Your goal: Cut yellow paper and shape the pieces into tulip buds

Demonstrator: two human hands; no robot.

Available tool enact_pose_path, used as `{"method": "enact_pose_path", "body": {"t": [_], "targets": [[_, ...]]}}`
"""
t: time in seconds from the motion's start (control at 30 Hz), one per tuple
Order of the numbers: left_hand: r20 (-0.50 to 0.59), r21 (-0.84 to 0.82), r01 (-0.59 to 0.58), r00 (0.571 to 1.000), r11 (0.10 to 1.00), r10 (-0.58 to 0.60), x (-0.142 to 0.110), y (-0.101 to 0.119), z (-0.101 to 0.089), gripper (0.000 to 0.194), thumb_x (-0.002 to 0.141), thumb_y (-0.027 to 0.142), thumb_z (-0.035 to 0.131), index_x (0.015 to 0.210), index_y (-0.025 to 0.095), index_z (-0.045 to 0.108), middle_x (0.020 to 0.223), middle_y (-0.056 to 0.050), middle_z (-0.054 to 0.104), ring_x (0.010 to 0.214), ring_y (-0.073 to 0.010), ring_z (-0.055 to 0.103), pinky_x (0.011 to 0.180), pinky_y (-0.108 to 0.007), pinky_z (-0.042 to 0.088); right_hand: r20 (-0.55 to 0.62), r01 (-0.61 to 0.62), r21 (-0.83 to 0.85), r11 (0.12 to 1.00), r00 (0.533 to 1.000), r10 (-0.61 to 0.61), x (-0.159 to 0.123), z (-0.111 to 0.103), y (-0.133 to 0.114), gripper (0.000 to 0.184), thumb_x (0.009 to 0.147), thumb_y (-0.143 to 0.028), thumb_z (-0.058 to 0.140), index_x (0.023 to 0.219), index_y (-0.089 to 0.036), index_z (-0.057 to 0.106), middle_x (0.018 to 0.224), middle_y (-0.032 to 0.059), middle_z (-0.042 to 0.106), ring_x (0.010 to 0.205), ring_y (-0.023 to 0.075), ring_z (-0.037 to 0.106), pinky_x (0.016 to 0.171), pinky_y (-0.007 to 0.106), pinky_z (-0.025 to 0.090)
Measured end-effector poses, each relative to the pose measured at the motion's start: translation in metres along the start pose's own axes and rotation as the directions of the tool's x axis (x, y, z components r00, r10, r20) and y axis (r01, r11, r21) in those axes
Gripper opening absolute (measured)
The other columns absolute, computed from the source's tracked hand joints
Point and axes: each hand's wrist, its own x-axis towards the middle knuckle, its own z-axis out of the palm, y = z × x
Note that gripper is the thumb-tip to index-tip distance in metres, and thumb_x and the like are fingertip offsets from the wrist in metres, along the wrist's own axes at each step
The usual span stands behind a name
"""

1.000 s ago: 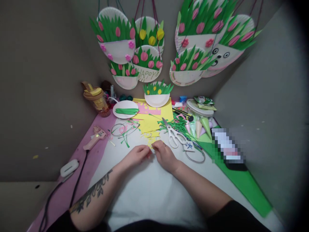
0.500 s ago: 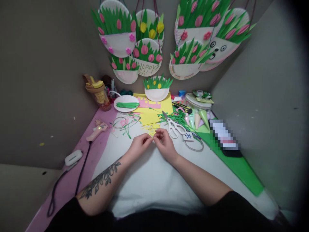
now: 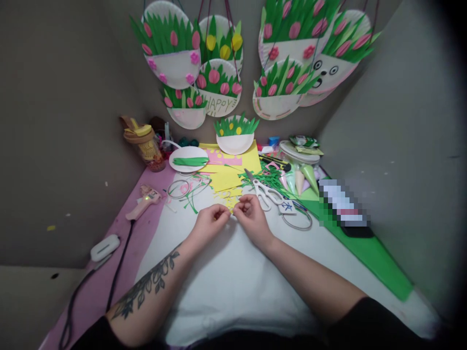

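Hands point(image 3: 210, 222) partly hide yellow scraps point(image 3: 229, 194); anything pinched is unclear.

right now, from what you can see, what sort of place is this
Probably a small paper-craft corner, though whether at home or in a studio can't be told. Scissors lie by green scraps, a pink glue gun rests at the left, and flower-decorated paper plates hang above.
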Motion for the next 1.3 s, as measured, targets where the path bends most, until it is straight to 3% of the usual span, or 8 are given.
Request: {"method": "enact_pose_path", "body": {"t": [0.17,0.3,0.57,1.07,1.2,1.3], "targets": [[-0.027,0.008,0.041,0.999,0.999,-0.041,0.001,0.001,-0.003,0.018,0.079,0.03,0.053,0.077,0.015,0.062,0.071,0.0,0.063,0.067,-0.0131,0.056,0.063,-0.023,0.042,0.015,0.098,-0.144,0.985,0.995,-0.096,-0.002,-0.005,-0.005,0.009,0.082,-0.022,0.059,0.089,-0.023,0.053,0.094,0.0034,0.057,0.091,0.0169,0.057,0.075,0.029,0.047],[-0.039,0.121,-0.013,0.999,0.993,0.018,0.0,0.0,-0.006,0.017,0.082,0.027,0.049,0.08,0.016,0.062,0.075,0.0,0.063,0.069,-0.0134,0.056,0.066,-0.023,0.042,0.111,0.121,-0.287,0.95,0.99,-0.092,-0.003,-0.009,-0.009,0.004,0.082,-0.02,0.058,0.078,-0.022,0.057,0.108,0.0065,0.053,0.108,0.0206,0.052,0.078,0.031,0.046],[0.01,0.283,-0.133,0.991,0.95,0.136,-0.003,0.0,-0.006,0.017,0.085,0.022,0.045,0.083,0.018,0.062,0.081,-0.001,0.065,0.07,-0.013,0.056,0.069,-0.024,0.041,0.152,0.082,-0.356,0.931,0.988,-0.029,-0.001,-0.008,-0.004,0.006,0.083,-0.021,0.054,0.078,-0.022,0.055,0.113,0.0079,0.05,0.11,0.0216,0.051,0.079,0.033,0.046],[0.02,0.217,-0.107,0.994,0.97,0.105,-0.002,-0.001,-0.005,0.017,0.083,0.024,0.046,0.082,0.018,0.062,0.077,0.0,0.063,0.071,-0.0135,0.055,0.066,-0.023,0.04,0.142,0.078,-0.343,0.936,0.989,-0.03,0.002,-0.007,-0.003,0.007,0.083,-0.021,0.054,0.076,-0.022,0.054,0.111,0.0077,0.052,0.104,0.0207,0.053,0.073,0.031,0.046],[0.033,0.042,0.018,0.999,0.999,-0.019,-0.001,0.004,-0.006,0.012,0.078,0.025,0.049,0.075,0.017,0.057,0.07,0.001,0.056,0.064,-0.0117,0.049,0.059,-0.021,0.037,0.111,0.128,-0.258,0.958,0.989,-0.102,0.001,-0.008,-0.002,0.006,0.083,-0.018,0.053,0.084,-0.024,0.052,0.109,0.0063,0.054,0.104,0.0204,0.053,0.075,0.032,0.045],[0.204,-0.256,0.287,0.949,0.923,-0.239,-0.001,0.009,-0.009,0.015,0.076,0.03,0.054,0.069,0.017,0.05,0.058,0.005,0.041,0.048,-0.0065,0.034,0.044,-0.018,0.025,0.127,0.156,-0.158,0.975,0.982,-0.137,-0.001,-0.009,-0.002,0.016,0.084,-0.017,0.054,0.098,-0.025,0.052,0.104,0.0048,0.058,0.098,0.0192,0.056,0.077,0.033,0.045]]}}
